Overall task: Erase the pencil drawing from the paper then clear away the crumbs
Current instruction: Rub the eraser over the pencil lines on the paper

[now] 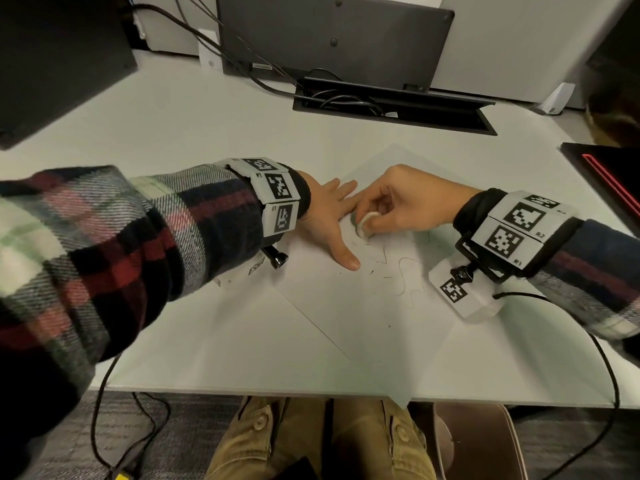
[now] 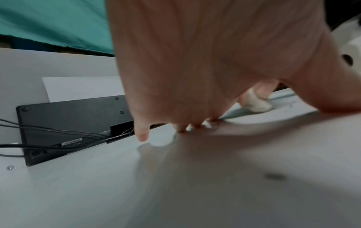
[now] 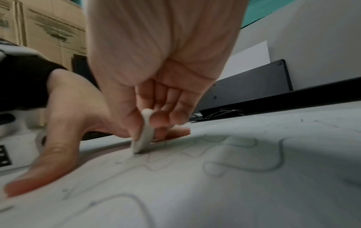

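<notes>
I see the paper [image 1: 346, 299] lying skewed on the tabletop [image 1: 194, 133], one corner past the near edge. My left hand [image 1: 329, 216] lies flat on it, fingers straight, pressing it down. Just right of that hand, my right hand [image 1: 405, 202] pinches the eraser [image 1: 365, 224], its tip touching the paper. The right wrist view shows the eraser [image 3: 144, 135] standing on edge over looping pencil lines [image 3: 244, 154]; from above these look faint, with dark crumbs [image 1: 372, 270] near the left thumb.

The head view looks steeply down from above the desk [image 1: 207, 126]. Each wrist view sits low, close to the surface, facing along its fingers toward the desk's rear. All three share the paper [image 1: 346, 299] and eraser [image 1: 367, 221].
</notes>
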`<state>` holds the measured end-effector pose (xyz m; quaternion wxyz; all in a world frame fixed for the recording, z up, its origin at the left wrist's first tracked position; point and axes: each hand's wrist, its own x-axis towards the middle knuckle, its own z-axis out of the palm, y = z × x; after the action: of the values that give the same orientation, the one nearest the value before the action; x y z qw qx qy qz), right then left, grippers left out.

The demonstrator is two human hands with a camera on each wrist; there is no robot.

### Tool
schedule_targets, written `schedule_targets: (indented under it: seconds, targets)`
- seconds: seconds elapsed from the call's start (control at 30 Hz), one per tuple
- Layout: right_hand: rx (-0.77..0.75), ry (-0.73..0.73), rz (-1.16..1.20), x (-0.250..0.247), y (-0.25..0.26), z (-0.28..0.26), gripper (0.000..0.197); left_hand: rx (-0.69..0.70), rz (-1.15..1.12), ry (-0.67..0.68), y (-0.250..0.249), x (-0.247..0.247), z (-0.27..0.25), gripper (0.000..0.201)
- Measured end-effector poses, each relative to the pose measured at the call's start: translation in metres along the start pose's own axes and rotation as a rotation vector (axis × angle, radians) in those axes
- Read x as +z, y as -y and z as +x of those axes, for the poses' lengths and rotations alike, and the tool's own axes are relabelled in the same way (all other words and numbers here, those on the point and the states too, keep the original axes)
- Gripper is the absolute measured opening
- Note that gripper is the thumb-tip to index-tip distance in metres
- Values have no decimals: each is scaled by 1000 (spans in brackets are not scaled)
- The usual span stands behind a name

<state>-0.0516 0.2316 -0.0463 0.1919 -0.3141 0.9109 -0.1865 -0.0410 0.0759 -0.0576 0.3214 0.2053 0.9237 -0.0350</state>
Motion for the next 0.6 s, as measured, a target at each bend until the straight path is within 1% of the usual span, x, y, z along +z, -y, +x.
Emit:
schedule_targets:
  seconds: [0.07, 0.13, 0.2, 0.33, 0.37, 0.5, 0.6]
  targets:
    - [0, -43, -42, -2, -1, 2, 9, 4, 3, -3, 0, 0, 0, 116]
    - [3, 27, -6, 0, 3, -2, 6, 0, -11, 1, 0, -1, 0, 116]
    - [2, 91, 36, 3, 5, -6, 7, -6, -13, 4, 1, -1, 0, 117]
    - [3, -21, -52, -2, 1, 2, 12, -1, -15, 7, 0, 0, 1, 116]
    - [4, -25, -55, -3, 1, 2, 12, 1, -18, 8, 0, 0, 1, 116]
    - [5, 70, 47, 2, 5, -6, 10, -10, -26, 3, 0, -1, 1, 118]
    - [23, 57, 55, 1, 3, -5, 7, 10, -25, -33, 1, -1, -1, 117]
